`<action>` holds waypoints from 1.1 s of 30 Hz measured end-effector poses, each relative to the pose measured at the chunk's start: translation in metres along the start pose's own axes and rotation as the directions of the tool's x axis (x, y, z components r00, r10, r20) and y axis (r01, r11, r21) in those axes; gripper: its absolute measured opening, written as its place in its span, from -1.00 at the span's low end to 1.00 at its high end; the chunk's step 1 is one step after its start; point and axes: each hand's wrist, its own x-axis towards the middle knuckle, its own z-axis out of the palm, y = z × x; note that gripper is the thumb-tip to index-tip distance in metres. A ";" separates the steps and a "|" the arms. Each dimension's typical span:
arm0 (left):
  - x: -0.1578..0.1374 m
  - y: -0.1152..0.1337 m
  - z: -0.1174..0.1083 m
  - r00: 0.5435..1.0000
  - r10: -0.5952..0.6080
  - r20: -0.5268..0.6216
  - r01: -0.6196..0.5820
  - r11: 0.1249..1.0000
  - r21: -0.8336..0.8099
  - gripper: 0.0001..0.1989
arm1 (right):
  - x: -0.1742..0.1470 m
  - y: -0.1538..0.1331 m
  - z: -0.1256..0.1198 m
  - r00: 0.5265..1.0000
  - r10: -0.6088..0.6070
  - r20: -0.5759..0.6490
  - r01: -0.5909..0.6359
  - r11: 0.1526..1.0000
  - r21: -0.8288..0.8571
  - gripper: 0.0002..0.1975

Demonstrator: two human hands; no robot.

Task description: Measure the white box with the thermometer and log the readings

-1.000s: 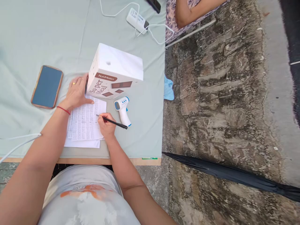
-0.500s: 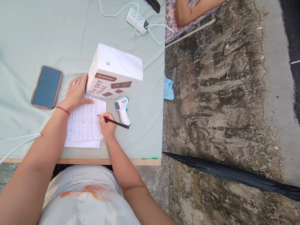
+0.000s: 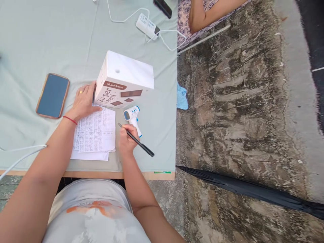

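Note:
My right hand pinches a black pen, its tip lifted off to the right of the written sheets. These paper sheets, covered with handwritten columns, lie stacked on the table in front of me. My left hand rests at the top edge of the sheets with its fingers stretched out and the thumb on the paper, against the left side of a white NutriMotion box. Just beyond my right hand lies a white and blue infrared thermometer, partly covered by the fingers.
A phone in a brown case lies to the left. A white device with cables and a black object are at the far right of the table. Another person's arm shows beyond the corner.
My right hand has moved right with the pen, off the paper and closer to the thermometer. My left hand stays in place on the sheets.

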 end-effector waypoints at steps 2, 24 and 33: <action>0.000 -0.001 0.001 1.000 0.011 -0.007 -0.011 1.000 -0.006 0.07 | 0.005 -0.022 -0.030 0.991 -0.033 0.132 0.027 0.999 0.044 -0.71; 0.003 -0.011 0.002 0.997 0.035 -0.064 -0.035 0.999 0.008 -0.06 | -0.004 0.018 -0.037 0.883 0.231 0.408 -0.090 0.938 -0.335 -0.54; 0.001 -0.006 -0.005 0.994 0.047 -0.098 -0.056 0.995 -0.086 -0.22 | 0.042 0.038 -0.039 0.959 0.277 0.064 -0.170 0.740 -0.651 -0.40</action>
